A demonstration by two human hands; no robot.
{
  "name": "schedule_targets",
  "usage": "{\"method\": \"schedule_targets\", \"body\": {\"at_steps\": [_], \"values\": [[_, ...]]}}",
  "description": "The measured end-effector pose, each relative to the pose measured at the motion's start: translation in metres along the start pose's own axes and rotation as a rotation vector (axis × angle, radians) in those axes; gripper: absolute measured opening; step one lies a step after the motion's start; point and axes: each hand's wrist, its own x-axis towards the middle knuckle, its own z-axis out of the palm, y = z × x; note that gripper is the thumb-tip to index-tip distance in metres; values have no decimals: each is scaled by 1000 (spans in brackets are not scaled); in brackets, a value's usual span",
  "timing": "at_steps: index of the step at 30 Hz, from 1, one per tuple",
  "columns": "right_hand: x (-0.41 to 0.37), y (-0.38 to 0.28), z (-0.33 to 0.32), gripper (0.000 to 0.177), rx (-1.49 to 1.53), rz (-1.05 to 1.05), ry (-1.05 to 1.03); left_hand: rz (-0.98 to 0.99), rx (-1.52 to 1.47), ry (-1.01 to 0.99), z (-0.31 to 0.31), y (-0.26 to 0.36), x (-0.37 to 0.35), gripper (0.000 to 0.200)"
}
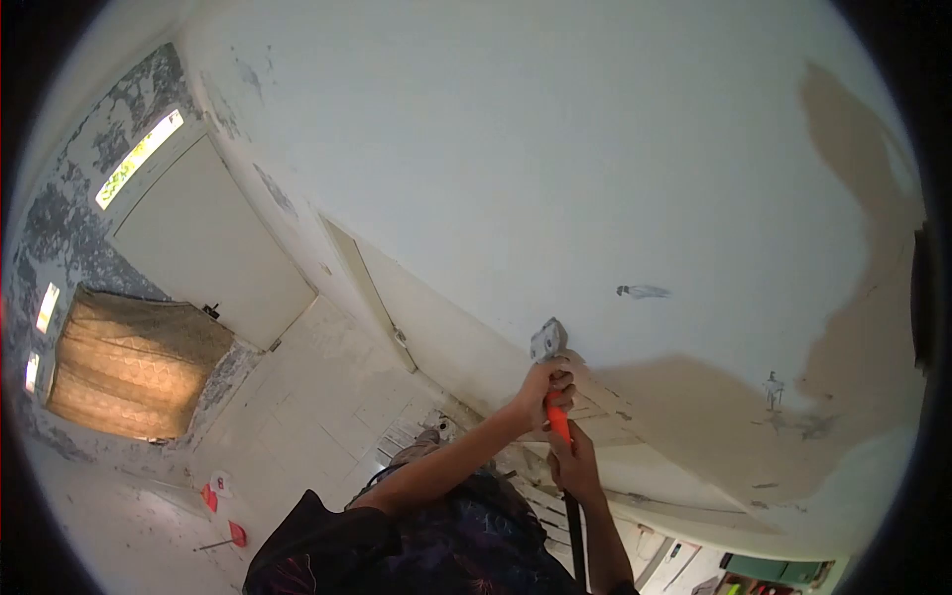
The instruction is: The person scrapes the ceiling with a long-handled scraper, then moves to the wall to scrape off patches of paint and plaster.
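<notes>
Both hands are wrapped around a long-handled scraper (559,423), which has a grey head, an orange grip and a black shaft running down past my right forearm. My left hand (543,387) is closed just below the head, at the top of the orange part. Lower down, my right hand (575,460) grips where the orange meets the black shaft. The scraper's grey head (547,339) is right at the pale wall (516,178). A dark scraped mark (645,292) shows on the wall to the right of the head.
A white door (213,233) and a brown curtain (149,362) are at the left, amid patchy grey wall. Red pieces (238,534) lie on the tiled floor (327,367). A ladder-like frame (397,436) is partly hidden below me. Green containers (769,569) stand lower right.
</notes>
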Motion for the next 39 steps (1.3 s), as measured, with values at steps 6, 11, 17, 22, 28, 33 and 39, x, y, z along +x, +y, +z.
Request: {"method": "schedule_targets", "body": {"at_steps": [6, 11, 17, 22, 28, 33, 39], "values": [[17, 1, 16, 26, -173, -177, 28, 79, -35, -34, -16, 17, 7, 28], [-5, -30, 9, 25, -94, -34, 25, 6, -69, -18, 1, 5, 1, 29], [39, -3, 28, 25, -231, -216, 18, 128, -60, -14, -15, 42, -2, 30], [13, -26, 18, 24, -154, -89, 23, 43, -119, -67, -5, 15, -1, 30], [33, -31, 47, 23, -365, -229, 66, 134, -118, 11, -28, 48, 1, 29], [21, -27, 41, 25, -318, -150, 88, 23, -148, -49, -18, 39, -7, 33], [41, -31, 64, 30, -450, -171, 78, 174, -32, -213, -58, 59, 0, 27]]}}
